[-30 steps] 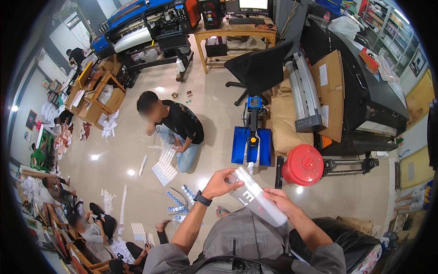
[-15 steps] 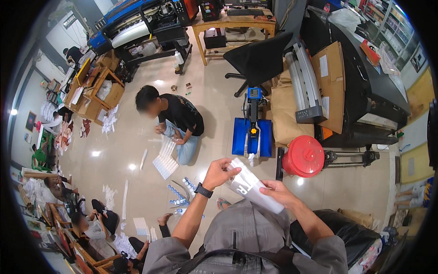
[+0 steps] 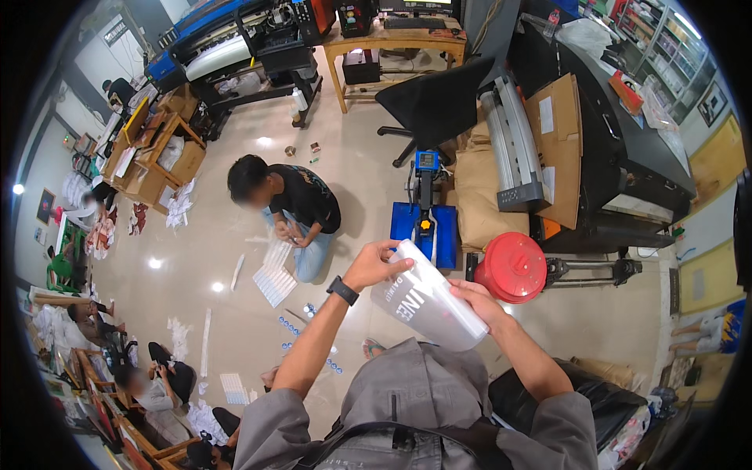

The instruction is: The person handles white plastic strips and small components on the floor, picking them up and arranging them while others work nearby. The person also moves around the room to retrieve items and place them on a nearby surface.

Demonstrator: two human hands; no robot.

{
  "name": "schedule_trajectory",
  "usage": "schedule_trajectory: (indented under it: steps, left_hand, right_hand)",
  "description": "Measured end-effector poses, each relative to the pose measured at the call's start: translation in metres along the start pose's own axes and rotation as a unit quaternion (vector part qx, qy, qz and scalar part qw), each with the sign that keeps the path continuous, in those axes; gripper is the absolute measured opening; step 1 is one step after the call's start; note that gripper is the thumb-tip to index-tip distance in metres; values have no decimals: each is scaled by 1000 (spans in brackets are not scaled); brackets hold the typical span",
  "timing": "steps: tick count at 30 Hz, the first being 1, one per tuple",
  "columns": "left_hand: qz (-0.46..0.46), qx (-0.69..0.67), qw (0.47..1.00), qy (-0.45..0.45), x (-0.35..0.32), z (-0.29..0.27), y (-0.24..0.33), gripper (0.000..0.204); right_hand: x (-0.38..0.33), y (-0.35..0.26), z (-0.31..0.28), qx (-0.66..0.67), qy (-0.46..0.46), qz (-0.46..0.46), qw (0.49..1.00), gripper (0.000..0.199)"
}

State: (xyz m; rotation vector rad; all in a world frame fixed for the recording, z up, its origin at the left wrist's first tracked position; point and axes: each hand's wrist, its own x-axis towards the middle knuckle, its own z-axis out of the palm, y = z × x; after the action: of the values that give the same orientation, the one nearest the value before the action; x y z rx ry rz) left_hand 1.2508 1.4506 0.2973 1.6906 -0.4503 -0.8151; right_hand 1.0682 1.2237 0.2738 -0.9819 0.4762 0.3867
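Note:
A translucent plastic film sheet (image 3: 439, 323) with white lettering hangs in front of my waist, partly rolled up along its right side. At its upper left corner, my left hand (image 3: 376, 266) pinches the edge between thumb and fingers. Further down on the right, my right hand (image 3: 479, 304) grips the rolled side, thumb on top. On my left wrist sits a black watch (image 3: 342, 291). Below and left of the film, several small blue and white round pieces (image 3: 290, 325) lie on the floor, partly hidden by my left forearm.
Ahead on the left, a person (image 3: 294, 204) kneels beside white striped sheets (image 3: 274, 283). A blue heat press (image 3: 424, 227) stands ahead on the floor, with a red lidded bucket (image 3: 511, 266) to its right. Behind are a black chair (image 3: 431, 98) and a wooden table (image 3: 392, 39).
The film has been spread wider and turned, showing more of its lettering. My right hand has shifted slightly up its side. My left hand has moved a little left and down to up.

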Motion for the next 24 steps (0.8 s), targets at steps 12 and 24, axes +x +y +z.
schedule_trajectory:
  steps: [12,24]
  left_hand:
    - [54,81,995,-32,28,-2,30,59]
    - [59,136,987,-64,29,5,15,32]
  right_hand:
    - [-3,-16,-12,12,-27,-6,1000,41]
    - [-11,-5,9,-169,25,-137,976,60]
